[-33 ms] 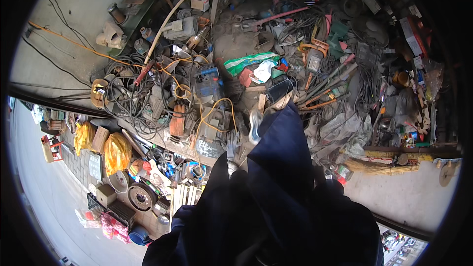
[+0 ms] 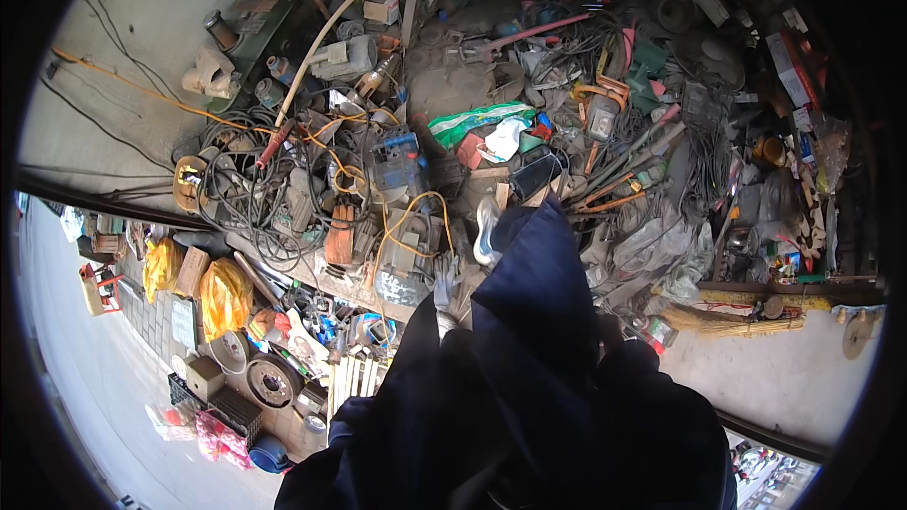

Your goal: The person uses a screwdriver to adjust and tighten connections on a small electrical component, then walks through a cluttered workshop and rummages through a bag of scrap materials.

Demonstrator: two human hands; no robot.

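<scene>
Neither of my hands shows; my dark blue clothing (image 2: 534, 293) fills the lower middle and hides what is under it. At the clothing's tip lies a pale, rounded object (image 2: 487, 231), partly covered, whose kind I cannot make out. A grey, glove-like piece (image 2: 444, 280) rests just left of the clothing; whether a hand is inside cannot be told. Ahead is a heap of tools and scrap. It holds a blue-grey machine housing (image 2: 397, 159), a yellow cord (image 2: 416, 208), a green-and-white plastic bag (image 2: 477, 123) and an orange-framed work lamp (image 2: 602, 113).
Coiled black cables (image 2: 231, 194) crowd the left of the heap. Clear plastic sheeting (image 2: 652, 250) and a straw broom (image 2: 737, 319) lie to the right. Outside at lower left stand yellow bags (image 2: 225, 297), a wheel rim (image 2: 273, 379) and a black crate (image 2: 234, 411).
The tip of my dark clothing has shifted slightly, and the view has moved a little. The heap's contents look the same.
</scene>
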